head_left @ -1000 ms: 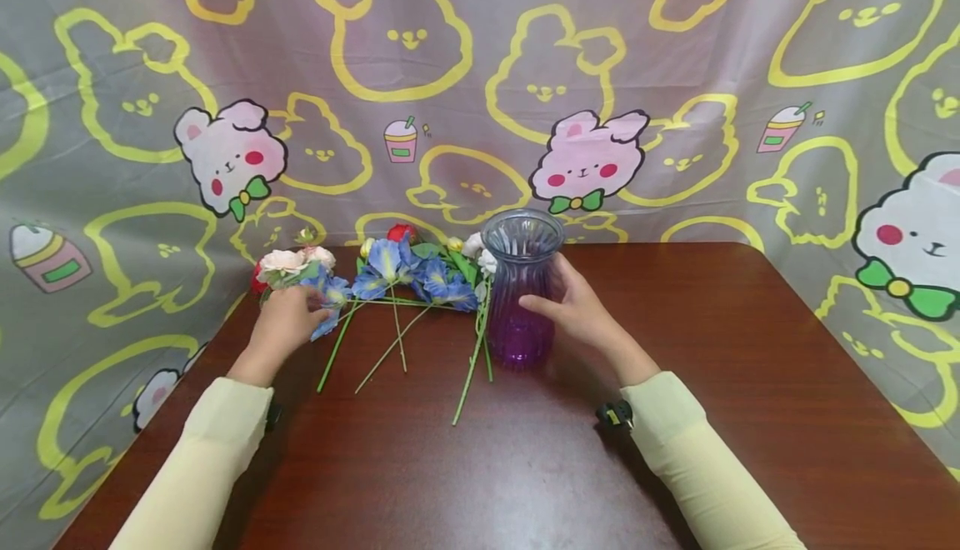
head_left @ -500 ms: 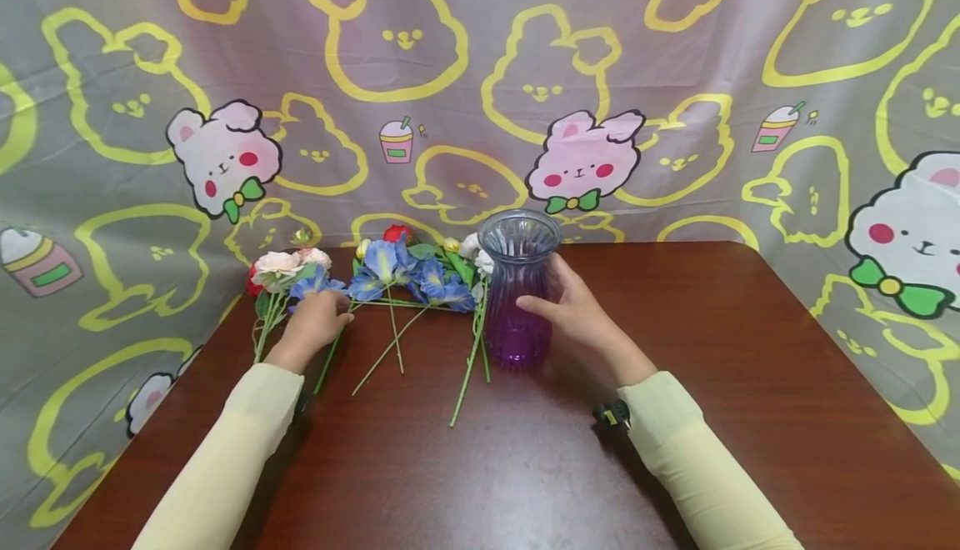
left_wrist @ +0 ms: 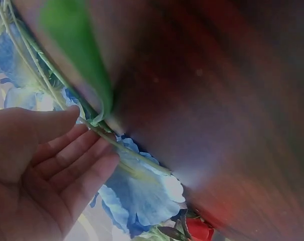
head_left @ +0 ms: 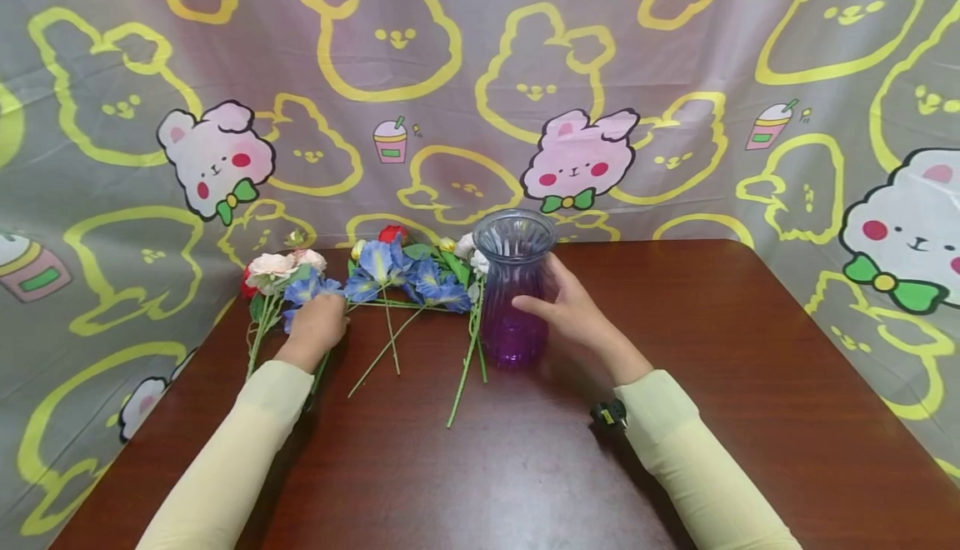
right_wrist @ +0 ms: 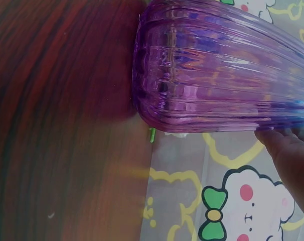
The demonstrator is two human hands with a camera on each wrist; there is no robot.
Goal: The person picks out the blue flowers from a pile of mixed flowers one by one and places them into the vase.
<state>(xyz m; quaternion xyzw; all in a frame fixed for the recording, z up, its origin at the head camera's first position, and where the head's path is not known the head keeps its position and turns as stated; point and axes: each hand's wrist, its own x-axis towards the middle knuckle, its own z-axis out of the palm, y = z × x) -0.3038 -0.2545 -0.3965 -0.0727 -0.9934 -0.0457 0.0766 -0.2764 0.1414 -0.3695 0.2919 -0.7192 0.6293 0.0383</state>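
Note:
My left hand (head_left: 318, 329) is at the flowers on the left of the table. In the left wrist view its thumb and fingertips pinch a thin green stem beside a blue iris (left_wrist: 142, 193). Round the side of a ribbed glass vase (head_left: 516, 317), clear at the rim and purple at the base, my right hand (head_left: 576, 312) has its thumb in front and its fingers partly hidden behind. The vase stands upright on the table; its purple base (right_wrist: 192, 75) fills much of the right wrist view. More blue irises (head_left: 381, 262) lie between the left hand and the vase.
Pale pink flowers (head_left: 272, 271) lie at the far left, their stems toward me. A red flower (head_left: 392, 234) and white flowers (head_left: 479, 263) rest near the back edge, with loose green stems (head_left: 463, 375) by the vase. A patterned curtain (head_left: 420, 58) hangs behind the brown table (head_left: 525, 467).
My left hand has moved right and slightly down, from beside the pale pink flowers to the stem by the blue iris. The right hand has stayed on the vase.

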